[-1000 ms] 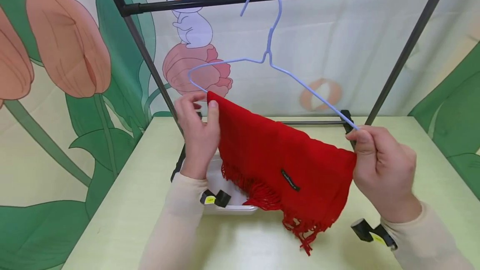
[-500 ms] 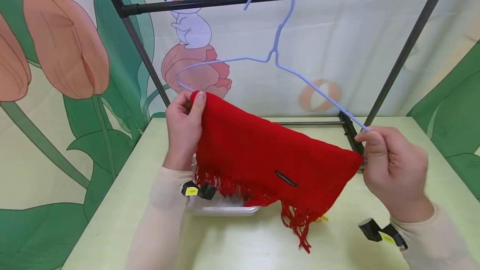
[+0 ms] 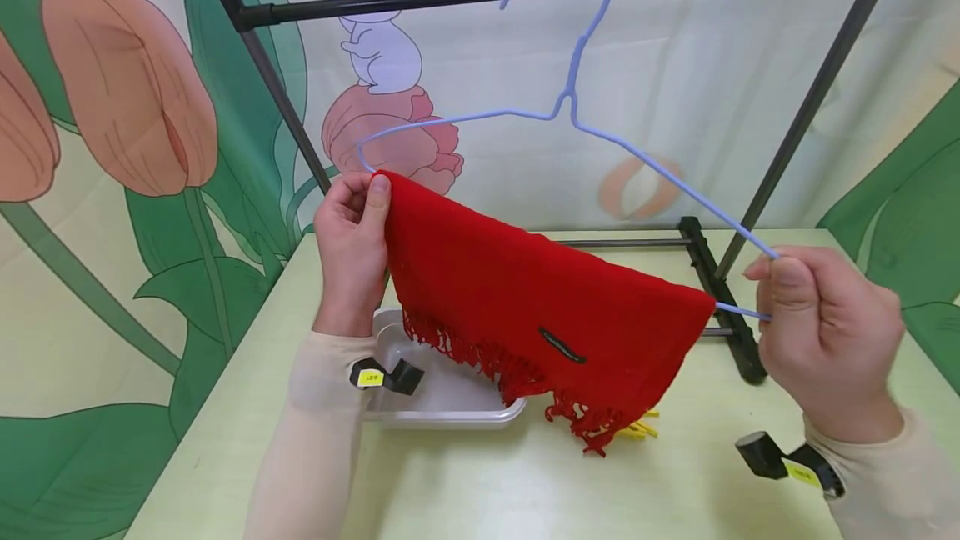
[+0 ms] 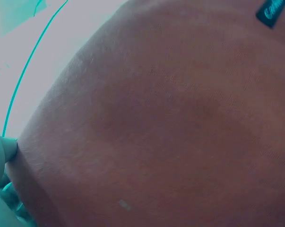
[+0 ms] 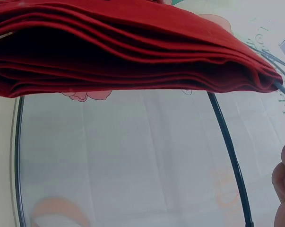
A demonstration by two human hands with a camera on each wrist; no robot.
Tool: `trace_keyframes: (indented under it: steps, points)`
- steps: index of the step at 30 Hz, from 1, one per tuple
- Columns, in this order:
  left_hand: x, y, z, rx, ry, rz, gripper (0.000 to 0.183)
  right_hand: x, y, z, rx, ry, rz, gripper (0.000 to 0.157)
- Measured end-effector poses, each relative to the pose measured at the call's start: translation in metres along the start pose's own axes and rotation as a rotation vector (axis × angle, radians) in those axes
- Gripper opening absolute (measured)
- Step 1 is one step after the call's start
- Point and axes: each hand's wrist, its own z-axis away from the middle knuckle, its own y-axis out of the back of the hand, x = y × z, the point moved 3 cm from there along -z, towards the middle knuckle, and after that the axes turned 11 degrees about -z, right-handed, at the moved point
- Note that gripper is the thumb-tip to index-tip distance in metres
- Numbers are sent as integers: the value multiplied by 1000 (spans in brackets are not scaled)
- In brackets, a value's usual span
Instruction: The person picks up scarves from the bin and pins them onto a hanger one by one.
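1. The likeliest trouble is sliding: the blue hanger point(image 3: 571, 92) tilts down towards its right end, so the folded red scarf point(image 3: 525, 290) could creep along the lower bar and bunch there if the pinch on its left corner loosens.
2. The hands are well apart. The left hand point(image 3: 351, 248) pinches the scarf's upper left corner, thumb in front; whether it also catches the wire is hidden. The right hand point(image 3: 831, 336) grips the hanger's right end, with bare wire between it and the cloth.
3. Pulling hard from both sides could bend the thin wire or drag the scarf off centre.
4. The hook overlaps the black rail point(image 3: 420, 0) in the head view, and whether they touch is unclear; a careless lift could knock one against the other.
5. A dropped scarf would probably land on the grey tray point(image 3: 450, 419), the yellow object point(image 3: 637, 430) half hidden behind the fringe, or the bench point(image 3: 570, 498).
6. The scarf hangs over the lower bar, above the tray and bench. It is plain red and soft-looking, with several stacked layers at its right edge, a tangled fringe below and a small dark label point(image 3: 562, 345).
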Motion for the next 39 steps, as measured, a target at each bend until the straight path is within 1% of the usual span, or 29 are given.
trace_keyframes:
  steps: [3, 5, 7, 9, 13, 15, 17, 19, 21, 23, 24, 26, 27, 28, 29, 31, 33, 34, 35, 36, 37, 38, 39]
  points:
    - [-5, 3, -2, -9, 11, -48, 16, 1, 1, 0, -2, 2, -19, 46]
    - [-8, 5, -4, -23, 21, -58, 20, 2, 2, 0, -12, 5, -20, 46]
    - [-9, 7, -6, -39, 14, -74, 26, 3, 4, 1, -25, 10, -16, 46]
    - [-8, 8, -8, -46, -14, -99, 27, 5, 5, 2, -44, 14, -5, 47]
    - [-7, 7, -7, -44, -113, -135, 22, 8, 7, 4, -85, 17, 35, 48]
    - [-7, 6, -5, -35, -146, -130, 19, 10, 8, 6, -99, 14, 54, 49]
    - [-9, 4, -4, -44, -166, -100, 16, 11, 9, 7, -103, 13, 64, 49]
    - [-10, 2, -2, -66, -173, -67, 14, 11, 9, 7, -98, 15, 66, 49]
    - [-12, 1, -1, -96, -165, -37, 9, 10, 8, 7, -96, 22, 73, 50]
    - [-14, 1, 0, -105, -156, -32, 8, 9, 7, 6, -90, 28, 69, 51]
    - [-15, 1, 0, -95, -151, -42, 13, 8, 6, 6, -85, 30, 63, 51]
    - [-15, 2, 2, -48, -140, -83, 24, 5, 2, 5, -80, 27, 65, 53]
    - [-14, 3, 3, -15, -147, -111, 30, 3, 0, 5, -76, 27, 63, 54]
    - [-13, 3, 5, 32, -161, -138, 34, 1, -1, 4, -72, 27, 61, 55]
    - [-11, 3, 8, 81, -183, -173, 38, 0, -2, 4, -69, 24, 62, 56]
    - [-7, 4, 13, 198, -261, -262, 43, -2, -4, 3, -71, 21, 72, 57]
    - [0, 4, 18, 303, -374, -343, 43, -2, -4, 3, -73, 24, 71, 57]
    - [4, 4, 21, 341, -434, -385, 40, -2, -4, 3, -76, 24, 77, 57]
    - [7, 3, 24, 359, -502, -439, 37, -2, -4, 3, -80, 25, 84, 57]
    - [11, 1, 26, 356, -575, -486, 35, -2, -4, 3, -81, 28, 85, 57]
    - [15, -2, 29, 319, -646, -519, 30, -2, -4, 3, -80, 29, 83, 57]
    - [19, -7, 32, 259, -720, -555, 25, -3, -5, 3, -83, 31, 90, 58]
    - [22, -12, 36, 179, -795, -600, 21, -3, -5, 3, -87, 32, 92, 58]
